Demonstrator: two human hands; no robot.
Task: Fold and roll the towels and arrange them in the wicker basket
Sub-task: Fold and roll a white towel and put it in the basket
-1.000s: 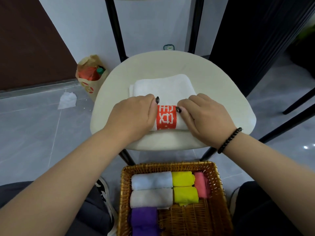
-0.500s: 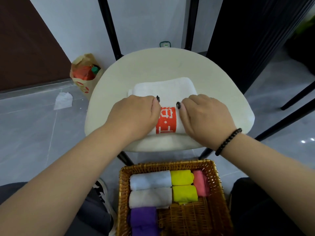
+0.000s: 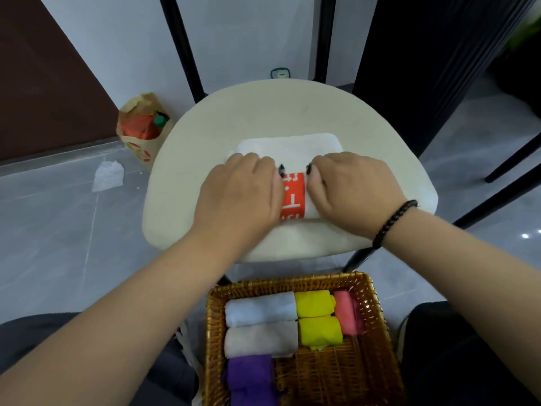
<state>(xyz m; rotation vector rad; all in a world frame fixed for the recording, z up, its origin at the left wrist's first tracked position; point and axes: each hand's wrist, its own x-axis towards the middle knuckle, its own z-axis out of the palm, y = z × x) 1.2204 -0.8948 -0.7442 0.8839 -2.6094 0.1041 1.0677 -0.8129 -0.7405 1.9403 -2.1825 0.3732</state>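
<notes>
the cream chair seat carried the white towel with the red logo band, part-rolled, and you had your left hand and right hand curled over the roll, side by side. the wicker basket below held six rolled towels; this roll looked unfinished, with room left.

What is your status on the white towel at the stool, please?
Left hand and right hand grip white towel with orange band, part-rolled on round cream stool. Brown wicker basket has room. Nothing blocking.
</notes>
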